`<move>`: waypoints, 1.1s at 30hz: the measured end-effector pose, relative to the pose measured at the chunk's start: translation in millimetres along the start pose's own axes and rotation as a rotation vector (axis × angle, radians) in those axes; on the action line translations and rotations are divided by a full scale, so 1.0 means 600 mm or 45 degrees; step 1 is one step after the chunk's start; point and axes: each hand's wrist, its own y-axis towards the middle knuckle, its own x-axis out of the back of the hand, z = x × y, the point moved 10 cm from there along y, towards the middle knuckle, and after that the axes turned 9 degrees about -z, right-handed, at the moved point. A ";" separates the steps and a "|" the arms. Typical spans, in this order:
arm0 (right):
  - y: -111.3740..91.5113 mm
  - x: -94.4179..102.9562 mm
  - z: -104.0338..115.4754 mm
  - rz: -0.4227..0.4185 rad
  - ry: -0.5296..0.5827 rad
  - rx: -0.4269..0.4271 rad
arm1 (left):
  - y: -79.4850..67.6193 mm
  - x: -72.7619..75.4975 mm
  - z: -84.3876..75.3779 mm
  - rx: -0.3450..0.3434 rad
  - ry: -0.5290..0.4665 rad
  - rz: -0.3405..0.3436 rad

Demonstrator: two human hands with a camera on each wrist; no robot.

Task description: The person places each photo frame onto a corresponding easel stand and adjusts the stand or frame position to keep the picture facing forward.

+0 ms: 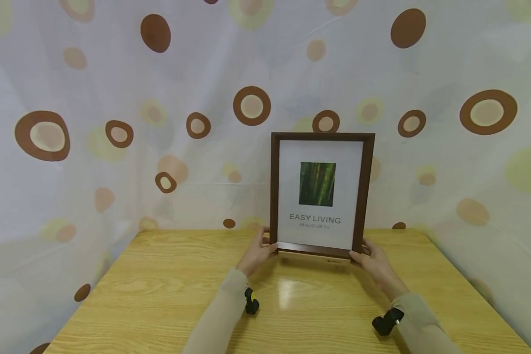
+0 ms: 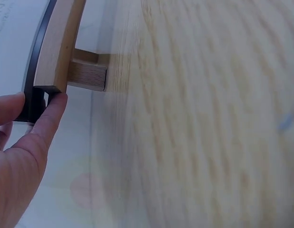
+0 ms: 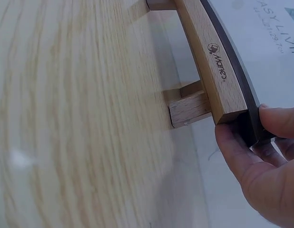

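Observation:
A dark brown picture frame [image 1: 318, 250] stands upright, leaning slightly back, with a white sheet reading "EASY LIVING" and a small green picture [image 1: 317, 184] inside. Its bottom edge rests along the ledge of a small wooden easel [image 3: 209, 61], whose short feet stand on the table. My left hand [image 1: 257, 253] grips the frame's lower left corner, thumb in front. At the lower right corner my right hand [image 1: 377, 263] holds it the same way. In the wrist views, a finger of each hand lies against the end of the easel ledge [image 2: 54, 52].
The light wood table [image 1: 181, 295] reaches back to a hanging white sheet with brown and yellow circles [image 1: 194, 59], close behind the picture frame. That sheet also closes off both sides. A black wrist camera [image 1: 250, 301] sits on the left sleeve, another [image 1: 387, 322] on the right.

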 end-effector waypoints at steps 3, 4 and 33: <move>0.003 -0.001 0.002 0.010 0.004 0.004 | -0.002 0.002 0.001 0.011 -0.005 0.008; 0.004 -0.004 0.002 0.013 0.005 0.004 | -0.004 0.006 0.002 0.016 -0.004 0.007; 0.025 -0.083 0.008 0.119 0.070 0.032 | -0.039 0.082 -0.009 -0.046 0.118 -0.010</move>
